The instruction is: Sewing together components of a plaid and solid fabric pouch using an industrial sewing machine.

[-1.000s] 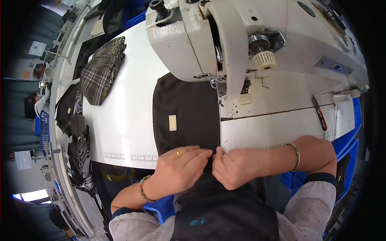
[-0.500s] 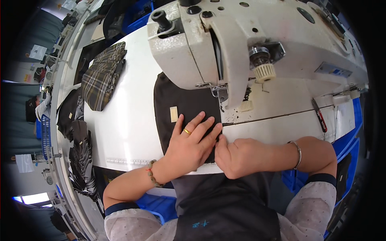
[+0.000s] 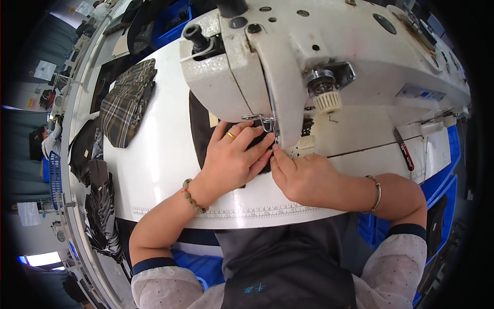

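A dark brown fabric piece [image 3: 199, 129] lies under the head of a white sewing machine [image 3: 216, 85], with a small cream label [image 3: 213, 120] on it, partly hidden. My left hand [image 3: 234, 157] rests flat on the fabric, fingers stretched toward the needle area. Close beside it, my right hand [image 3: 303, 177] is curled, thumb and forefinger pinching the fabric's right edge just in front of the presser foot [image 3: 268, 123]. The fingertips of both hands nearly meet there. Much of the cloth is covered by my left hand and the machine head.
Folded plaid fabric [image 3: 126, 105] lies on the white table [image 3: 164, 170] at the left. Dark garments [image 3: 100, 206] hang over the table's left side. A red-and-black cutter [image 3: 404, 149] lies at the right. Below the front edge is a blue bin [image 3: 198, 265]. Another person [image 3: 51, 140] sits far left.
Both hands have moved away from me with the fabric, which has slid farther under the machine head. The ruler marks along the table's front edge are now more exposed.
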Demonstrator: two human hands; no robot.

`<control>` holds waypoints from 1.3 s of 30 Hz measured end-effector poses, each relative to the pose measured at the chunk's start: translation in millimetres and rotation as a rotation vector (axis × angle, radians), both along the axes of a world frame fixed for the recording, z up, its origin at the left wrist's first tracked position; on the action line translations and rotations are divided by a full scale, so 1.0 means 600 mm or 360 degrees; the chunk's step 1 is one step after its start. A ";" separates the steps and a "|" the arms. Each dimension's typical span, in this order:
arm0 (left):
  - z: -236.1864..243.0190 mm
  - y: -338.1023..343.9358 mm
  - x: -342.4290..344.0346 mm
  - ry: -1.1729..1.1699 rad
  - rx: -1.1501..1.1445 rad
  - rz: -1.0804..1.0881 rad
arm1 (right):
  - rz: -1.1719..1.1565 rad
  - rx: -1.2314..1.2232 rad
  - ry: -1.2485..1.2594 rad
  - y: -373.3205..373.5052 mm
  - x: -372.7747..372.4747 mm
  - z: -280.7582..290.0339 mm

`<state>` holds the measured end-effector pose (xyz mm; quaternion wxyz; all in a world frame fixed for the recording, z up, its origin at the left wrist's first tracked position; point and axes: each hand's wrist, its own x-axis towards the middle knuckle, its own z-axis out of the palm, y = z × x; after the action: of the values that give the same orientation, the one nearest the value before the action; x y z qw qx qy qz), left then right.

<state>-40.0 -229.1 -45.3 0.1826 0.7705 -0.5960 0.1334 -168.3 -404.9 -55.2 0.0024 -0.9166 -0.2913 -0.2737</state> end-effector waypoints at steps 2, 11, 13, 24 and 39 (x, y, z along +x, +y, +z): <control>-0.006 -0.002 0.012 -0.0116 -0.0025 -0.0061 | -0.0183 -0.0054 0.0221 0.001 -0.006 0.000; -0.002 0.017 -0.017 -0.0009 0.0005 -0.0024 | -0.0214 0.0251 0.0329 -0.011 0.007 0.010; 0.005 0.023 -0.021 -0.0020 0.0033 -0.0030 | -0.0210 0.0263 0.0348 -0.012 0.008 0.012; 0.003 -0.001 0.023 -0.0115 0.0028 0.0039 | -0.0301 0.0345 0.0548 -0.030 0.033 -0.006; 0.015 -0.010 -0.018 -0.0053 0.0193 0.0181 | -0.0296 0.0521 0.0510 -0.039 0.028 -0.002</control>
<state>-51.1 -235.3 -36.3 0.1179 0.8104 -0.5612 0.1201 -151.3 -428.5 -56.5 0.1717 -0.9586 -0.1534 -0.1675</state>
